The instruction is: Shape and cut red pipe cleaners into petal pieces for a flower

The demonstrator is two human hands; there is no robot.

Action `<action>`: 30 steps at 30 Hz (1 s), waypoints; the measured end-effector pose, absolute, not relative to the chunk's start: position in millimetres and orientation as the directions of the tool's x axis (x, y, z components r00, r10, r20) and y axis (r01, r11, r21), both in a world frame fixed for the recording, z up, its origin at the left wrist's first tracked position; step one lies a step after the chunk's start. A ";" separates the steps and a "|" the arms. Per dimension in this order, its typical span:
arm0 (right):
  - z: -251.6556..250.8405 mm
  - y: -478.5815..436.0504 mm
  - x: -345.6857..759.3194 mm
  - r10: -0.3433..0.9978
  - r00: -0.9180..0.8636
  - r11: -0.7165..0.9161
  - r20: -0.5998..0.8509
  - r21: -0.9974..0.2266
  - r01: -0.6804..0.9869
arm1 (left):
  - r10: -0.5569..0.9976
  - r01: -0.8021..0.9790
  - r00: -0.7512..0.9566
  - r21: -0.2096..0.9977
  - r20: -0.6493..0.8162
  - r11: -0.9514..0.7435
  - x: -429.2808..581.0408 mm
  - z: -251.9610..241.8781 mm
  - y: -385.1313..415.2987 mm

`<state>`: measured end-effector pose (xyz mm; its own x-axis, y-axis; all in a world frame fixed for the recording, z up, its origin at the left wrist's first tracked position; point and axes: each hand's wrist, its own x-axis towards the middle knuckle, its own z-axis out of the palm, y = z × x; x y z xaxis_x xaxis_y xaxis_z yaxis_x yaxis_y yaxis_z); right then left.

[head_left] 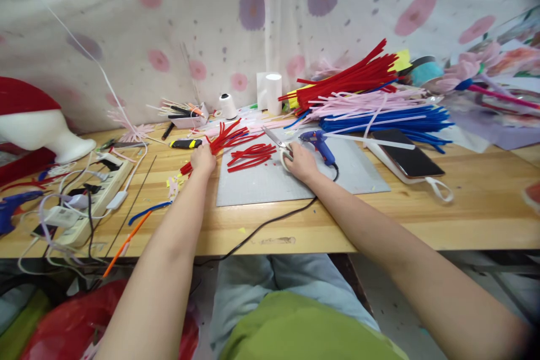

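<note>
My left hand [203,160] is closed around a bunch of red pipe cleaners [230,138], whose ends fan out to the right above the mat. Shorter red pipe cleaner pieces [252,157] lie in a loose pile on the grey mat [253,190], between my two hands. At the mat's middle, my right hand [302,162] is closed on the scissors [275,138]; their blades point up and to the left, slightly apart. Just right of that hand rests a blue glue gun [323,146], its black cord running down to the table edge.
Bundles of red [350,79], pink and blue pipe cleaners [388,121] lie at the back right, with a phone [407,152] in front. A power strip [97,197] with tangled cables and a white mannequin head [42,132] stand left. A yellow-black cutter [185,144] lies beside my left hand.
</note>
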<state>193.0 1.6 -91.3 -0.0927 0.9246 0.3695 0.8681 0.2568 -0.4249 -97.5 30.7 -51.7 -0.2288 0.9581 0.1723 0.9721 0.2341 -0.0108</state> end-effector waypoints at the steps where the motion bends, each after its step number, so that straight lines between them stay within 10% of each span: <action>1: -90.5 1.7 193.7 0.926 -0.089 0.248 0.366 -0.416 0.875 | 0.951 0.969 -0.245 0.024 0.189 0.245 -98.7 -50.9 30.0; 12: -70.1 2.7 196.6 0.986 -0.056 0.081 0.156 -0.157 0.984 | 0.723 0.927 -0.353 0.326 0.594 0.186 -103.6 -18.0 8.9; 18: -49.2 5.8 188.7 0.991 -0.043 0.062 0.127 -0.150 0.987 | 0.852 0.957 -0.253 0.247 0.459 0.151 -80.5 -14.2 -9.9; 24: -25.1 -5.8 164.6 0.744 -0.339 0.486 0.575 -0.117 0.866 | 0.909 0.978 -0.149 0.192 0.390 0.078 -45.8 -21.1 -28.5; 30: -25.8 8.7 142.5 0.873 -0.373 0.472 0.315 -0.349 0.810 | 0.926 0.949 0.087 0.251 0.368 -0.189 -26.9 -21.8 -41.1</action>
<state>142.5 8.7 -25.8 -0.3728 0.8730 0.3146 0.8101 0.4716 -0.3485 -26.9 -41.1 -21.8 0.0871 0.9259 0.3677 0.9493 -0.1890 0.2511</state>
